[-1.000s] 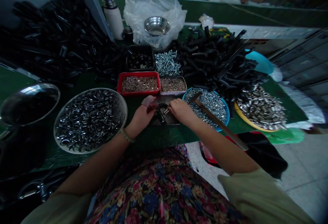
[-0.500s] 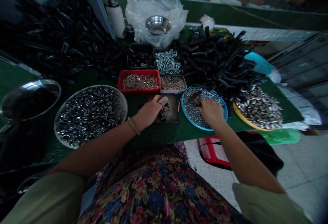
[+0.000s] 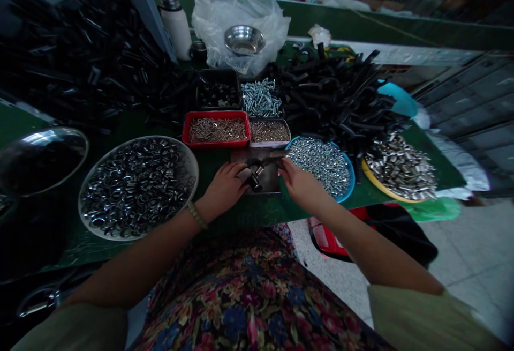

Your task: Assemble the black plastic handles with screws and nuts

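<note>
My left hand (image 3: 225, 187), a beaded bracelet at its wrist, is closed on the near side of a black clamp (image 3: 254, 181). A shiny metal barrel (image 3: 259, 170) sits in this clamp, over a flat metal plate (image 3: 269, 182). Just right of the clamp, my right hand (image 3: 295, 179) is closed around a small dark tool that looks like a hammer (image 3: 276, 154). Its head lies level above the plate, and its handle is mostly hidden by my fingers.
Behind the plate stand a red tray (image 3: 217, 143) of pins and a small tray (image 3: 270, 143) of tiny parts. A blue basin (image 3: 352, 182) of small metal pieces is right, a round tray (image 3: 81, 201) of rings left. Black parts (image 3: 337, 94) are heaped behind.
My right hand has moved left with the hammer, from over the blue basin to beside the clamp. My left hand has shifted slightly left and nearer, exposing more of the clamp.
</note>
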Tool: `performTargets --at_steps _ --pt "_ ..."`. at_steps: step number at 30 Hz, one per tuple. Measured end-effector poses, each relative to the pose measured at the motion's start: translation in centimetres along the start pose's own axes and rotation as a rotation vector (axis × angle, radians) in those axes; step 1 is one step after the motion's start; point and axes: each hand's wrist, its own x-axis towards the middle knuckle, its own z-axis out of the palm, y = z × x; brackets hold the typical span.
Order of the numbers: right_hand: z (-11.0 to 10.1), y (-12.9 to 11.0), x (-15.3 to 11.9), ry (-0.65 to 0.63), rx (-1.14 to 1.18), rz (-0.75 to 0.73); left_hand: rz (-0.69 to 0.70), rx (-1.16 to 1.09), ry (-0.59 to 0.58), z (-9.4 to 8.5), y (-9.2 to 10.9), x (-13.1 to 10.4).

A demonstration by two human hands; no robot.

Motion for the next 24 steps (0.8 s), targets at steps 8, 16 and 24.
performTargets --at_steps 8,16,24 --pt "-0.1 6.5 -2.3 0.162 -0.362 0.357 -0.099 0.107 -0.144 0.4 2.0 -0.5" --pt "-1.1 9.3 1.4 0.313 -0.568 0.135 -0.187 -0.615 -0.216 -2.9 0.9 2.8" --pt "0.7 5.2 15.0 -0.022 -0.52 -0.059 -0.252 -0.026 -0.282 -2.0 0.1 2.5"
